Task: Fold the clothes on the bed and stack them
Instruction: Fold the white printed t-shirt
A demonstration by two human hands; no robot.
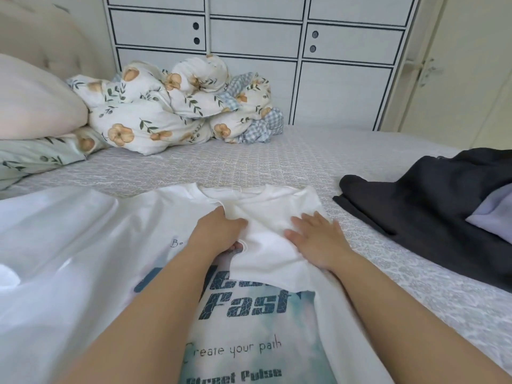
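A white T-shirt (110, 245) with a blue-green print lies face up across the near part of the bed (277, 162), collar pointing away from me. Its right sleeve (268, 245) is folded inward over the chest. My left hand (219, 231) pinches the edge of that folded sleeve near the collar, fingers curled around the cloth. My right hand (315, 239) rests flat on the folded sleeve, fingers spread, pressing it down. A dark grey garment (424, 203) lies crumpled at the right, with a pale lilac piece (496, 217) on top of it.
A bunched floral duvet (177, 106) sits at the far side of the bed. Pillows (36, 98) are piled at the left by the headboard. White cabinets (249, 37) stand behind the bed, and a door (457, 65) is at the right.
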